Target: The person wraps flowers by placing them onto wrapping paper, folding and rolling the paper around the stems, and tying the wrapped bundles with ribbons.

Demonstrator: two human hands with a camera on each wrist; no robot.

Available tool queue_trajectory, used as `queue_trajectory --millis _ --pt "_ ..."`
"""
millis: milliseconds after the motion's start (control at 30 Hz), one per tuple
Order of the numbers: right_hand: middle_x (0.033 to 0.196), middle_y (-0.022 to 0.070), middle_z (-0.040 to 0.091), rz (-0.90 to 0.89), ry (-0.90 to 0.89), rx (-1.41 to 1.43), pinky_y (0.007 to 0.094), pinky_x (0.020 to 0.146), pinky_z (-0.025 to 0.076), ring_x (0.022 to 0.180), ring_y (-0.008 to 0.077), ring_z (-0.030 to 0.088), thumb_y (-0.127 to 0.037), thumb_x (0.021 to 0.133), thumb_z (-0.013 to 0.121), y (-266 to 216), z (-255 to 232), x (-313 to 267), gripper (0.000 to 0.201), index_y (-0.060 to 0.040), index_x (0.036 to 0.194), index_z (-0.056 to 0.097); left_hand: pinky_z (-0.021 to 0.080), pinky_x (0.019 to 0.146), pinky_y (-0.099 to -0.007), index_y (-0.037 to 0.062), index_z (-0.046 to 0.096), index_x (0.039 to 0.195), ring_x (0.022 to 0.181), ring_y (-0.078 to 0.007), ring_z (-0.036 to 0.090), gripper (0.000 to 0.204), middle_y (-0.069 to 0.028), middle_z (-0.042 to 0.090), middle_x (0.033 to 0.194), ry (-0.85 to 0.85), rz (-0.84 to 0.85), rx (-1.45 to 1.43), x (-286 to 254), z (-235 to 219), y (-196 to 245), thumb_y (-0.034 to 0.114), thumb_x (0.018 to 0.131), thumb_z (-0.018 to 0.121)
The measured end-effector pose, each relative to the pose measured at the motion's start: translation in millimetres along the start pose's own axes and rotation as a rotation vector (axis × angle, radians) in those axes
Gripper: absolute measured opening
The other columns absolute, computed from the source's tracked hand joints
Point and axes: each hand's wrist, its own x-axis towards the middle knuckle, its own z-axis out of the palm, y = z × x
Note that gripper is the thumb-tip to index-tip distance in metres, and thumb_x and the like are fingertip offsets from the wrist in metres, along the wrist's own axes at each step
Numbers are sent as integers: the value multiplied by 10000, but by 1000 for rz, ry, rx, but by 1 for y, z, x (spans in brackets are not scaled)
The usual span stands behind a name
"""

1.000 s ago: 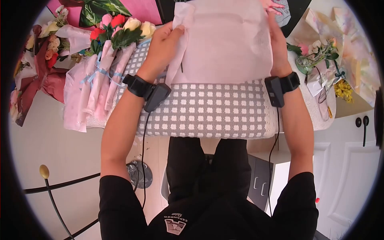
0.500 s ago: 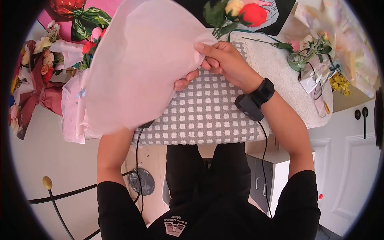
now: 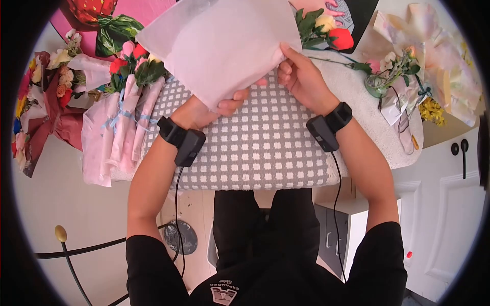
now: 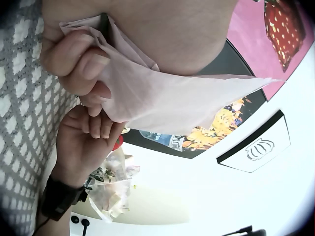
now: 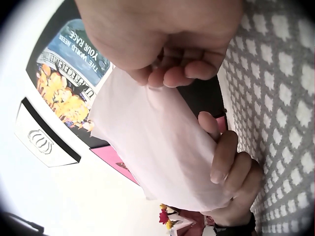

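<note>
Pale pink wrapping paper [image 3: 232, 46] is held up over a grey-and-white checked cloth [image 3: 265, 148]. My left hand [image 3: 204, 109] grips its lower end, fingers curled round the gathered paper; the left wrist view shows a bit of dark green [image 4: 104, 23] in the fold there. At the right edge, my right hand [image 3: 309, 84] pinches the paper between thumb and fingers. A red rose [image 3: 341, 39] and a pale yellow rose [image 3: 325, 23] with green leaves show past the paper's right side, their stems hidden behind it.
Several pink-wrapped bouquets [image 3: 122, 127] with blue ribbon lie at the left, beside a dark red bouquet [image 3: 48, 115]. To the right, a glass vase [image 3: 376, 87] holds greenery on a white towel [image 3: 352, 107], near a large pale-wrapped bouquet [image 3: 434, 66].
The paper was spread between both hands, then swung left, and now stands farther back and right. My right hand moved inward to its right edge; the roses came into view.
</note>
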Motion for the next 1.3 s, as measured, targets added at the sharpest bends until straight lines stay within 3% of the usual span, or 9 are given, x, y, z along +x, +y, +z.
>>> queue_trajectory --millis 233,300,533,600,733,800,1033,1200,1300 --pt "583 -22 462 -36 96 18 251 547 388 536 102 446 -395 953 632 -3 3 0 358 -105 765 542 305 486 -139 -69 507 1313 591 -25 394 470 22 504 809 99 80 233 -5 3 0 295 1017 475" --pt "571 -18 456 -70 73 -7 255 533 385 530 104 450 -394 947 641 -1 -2 3 370 -98 746 547 307 491 -136 -18 557 1260 624 -23 428 394 -6 554 859 326 156 573 -9 0 -6 274 997 532" --pt "575 -64 399 -57 91 -81 235 561 375 548 63 411 -383 997 562 -4 4 0 340 -122 781 532 344 492 -140 -1 545 1271 653 -46 468 399 -63 608 965 219 173 262 -5 -3 -4 282 991 540" --pt "586 -62 403 -109 62 -79 246 575 385 559 65 408 -379 1010 539 -4 3 0 351 -123 770 523 326 480 -156 -23 567 1261 613 -50 478 424 -4 614 892 21 24 156 -4 0 4 294 979 567" --pt "599 -65 360 -159 -5 -62 243 605 384 585 65 381 -397 1031 487 -8 6 -2 379 -134 758 506 310 456 -162 -52 557 1273 595 -58 483 473 -3 599 827 80 54 14 -2 7 5 320 981 556" --pt "604 -67 345 -162 -7 -68 242 606 380 587 66 366 -403 1035 474 -8 9 -2 387 -137 755 496 333 453 -174 -56 581 1224 561 -65 475 470 -6 583 758 -96 49 160 -4 -2 2 347 982 556" --pt "616 -72 324 -170 -67 -60 237 623 384 603 59 366 -421 1039 454 -9 12 -6 400 -144 752 478 373 467 -192 -54 605 1147 538 -79 487 442 -14 568 722 -80 35 119 -3 -4 -1 347 961 604" --pt "608 -69 350 -169 -14 -87 232 610 387 593 59 386 -419 1028 483 -5 9 -6 403 -137 741 489 509 520 -267 -71 535 1245 679 -172 619 525 -189 646 990 258 175 327 -8 -8 -9 372 965 560" --pt "611 -63 389 -163 22 -144 230 593 385 586 59 405 -415 1014 516 -7 7 -3 396 -128 741 502 514 524 -266 -73 528 1255 693 -176 624 538 -189 647 989 253 177 339 -9 -8 -8 379 965 557"
